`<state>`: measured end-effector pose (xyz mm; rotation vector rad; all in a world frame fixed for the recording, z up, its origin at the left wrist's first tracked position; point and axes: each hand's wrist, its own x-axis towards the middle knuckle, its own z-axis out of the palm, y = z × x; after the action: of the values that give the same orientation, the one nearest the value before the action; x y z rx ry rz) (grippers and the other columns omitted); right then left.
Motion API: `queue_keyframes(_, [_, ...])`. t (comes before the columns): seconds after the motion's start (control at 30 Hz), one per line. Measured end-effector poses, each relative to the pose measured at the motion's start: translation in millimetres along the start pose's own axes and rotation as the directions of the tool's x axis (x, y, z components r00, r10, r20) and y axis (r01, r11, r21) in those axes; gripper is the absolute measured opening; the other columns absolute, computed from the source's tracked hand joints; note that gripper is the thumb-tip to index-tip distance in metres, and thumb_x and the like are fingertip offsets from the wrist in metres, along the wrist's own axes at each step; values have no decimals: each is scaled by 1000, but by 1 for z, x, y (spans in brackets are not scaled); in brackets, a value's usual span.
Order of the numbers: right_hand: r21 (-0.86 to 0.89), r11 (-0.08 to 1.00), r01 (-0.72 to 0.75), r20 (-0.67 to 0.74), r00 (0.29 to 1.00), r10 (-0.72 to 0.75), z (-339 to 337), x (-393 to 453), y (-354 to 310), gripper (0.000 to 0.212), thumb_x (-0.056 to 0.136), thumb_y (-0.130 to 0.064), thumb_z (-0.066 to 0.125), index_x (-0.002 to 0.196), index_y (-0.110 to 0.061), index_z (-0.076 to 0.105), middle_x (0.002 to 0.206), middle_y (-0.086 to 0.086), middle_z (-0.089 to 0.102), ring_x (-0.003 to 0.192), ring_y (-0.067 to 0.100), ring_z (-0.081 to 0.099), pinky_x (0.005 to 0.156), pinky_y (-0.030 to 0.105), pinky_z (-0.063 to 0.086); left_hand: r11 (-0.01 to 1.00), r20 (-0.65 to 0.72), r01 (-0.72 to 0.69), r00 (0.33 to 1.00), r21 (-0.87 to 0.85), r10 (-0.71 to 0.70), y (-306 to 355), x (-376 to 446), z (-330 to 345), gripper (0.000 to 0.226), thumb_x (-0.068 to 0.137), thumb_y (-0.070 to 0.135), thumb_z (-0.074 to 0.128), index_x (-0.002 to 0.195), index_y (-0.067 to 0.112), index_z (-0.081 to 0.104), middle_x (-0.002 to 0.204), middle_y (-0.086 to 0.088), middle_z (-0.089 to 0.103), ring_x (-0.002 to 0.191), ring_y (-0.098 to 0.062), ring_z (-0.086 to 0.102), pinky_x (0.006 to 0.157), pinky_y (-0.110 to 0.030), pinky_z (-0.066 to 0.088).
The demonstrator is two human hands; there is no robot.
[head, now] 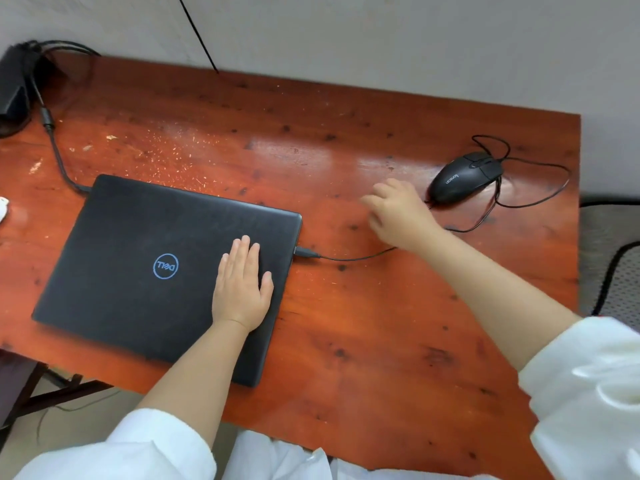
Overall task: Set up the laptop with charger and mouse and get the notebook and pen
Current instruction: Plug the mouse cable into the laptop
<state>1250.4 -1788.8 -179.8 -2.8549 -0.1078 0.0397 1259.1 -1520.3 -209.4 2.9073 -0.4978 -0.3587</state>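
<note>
Laptop (166, 268), black with a blue ring logo on its lid, lies closed on the reddish wooden bench (346, 341), left of the frame's centre and turned at a slant. My left hand (242, 289) lies flat on the right part of the lid, fingers straight and close together, thumb out to the side; its grip holds nothing, it only presses down. A thick charger cable (55, 150) runs from the lid's upper left corner up toward the black charger brick (14, 88) at the upper left of the frame, and meets the laptop at that corner. On the laptop's right edge a small black plug (306, 252) sits in a port, and its thin mouse cable (356, 258) trails right across the bench and passes under my right wrist.

My right hand (398, 213) is right of centre, blurred, fingers loosely curled and apart, grip not closed on anything that I can see. Just beside it, toward the upper right of the frame, the black mouse (464, 178) rests on the bench with the rest of its cable in loose loops around it. My white sleeves (588, 393) fill the lower corners. Grey wall (381, 36) runs along the top.
</note>
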Motion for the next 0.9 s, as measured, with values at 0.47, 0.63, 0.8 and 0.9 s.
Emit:
queue_keyframes(0.47, [69, 473, -878, 49, 477, 878, -16, 15, 80, 51, 90, -46, 44, 133, -19, 35, 150, 22, 13, 114, 51, 43, 89, 49, 46, 1000, -8, 16, 1000, -3, -16, 6, -4, -2, 50, 97, 15, 38, 144, 2, 24, 156, -14, 18, 146, -24, 11, 120, -37, 8])
queue_keyframes(0.63, [223, 451, -864, 10, 465, 885, -10, 12, 59, 36, 87, -17, 49, 122, -22, 46, 150, 15, 13, 118, 47, 35, 97, 45, 39, 1000, -7, 9, 1000, -7, -9, 3, -2, 0, 51, 97, 16, 38, 144, 3, 24, 156, -12, 17, 146, -22, 9, 120, -36, 8])
queue_keyframes(0.8, [326, 703, -632, -153, 699, 699, -14, -19, -9, 39, 77, -10, 62, 115, -16, 57, 148, 15, 24, 119, 45, 35, 99, 44, 37, 999, -24, -15, 1000, -28, 15, 1, -3, 0, 51, 97, 18, 38, 144, 2, 24, 157, -13, 17, 146, -23, 10, 120, -36, 8])
queue_keyframes(0.9, [364, 747, -556, -174, 748, 641, -5, -57, -68, 41, 72, -3, 64, 112, -14, 62, 147, 16, 30, 115, 46, 37, 98, 44, 38, 997, -29, -61, 998, -37, 60, 0, -4, -3, 52, 97, 20, 35, 144, 1, 22, 157, -14, 15, 146, -24, 9, 120, -36, 8])
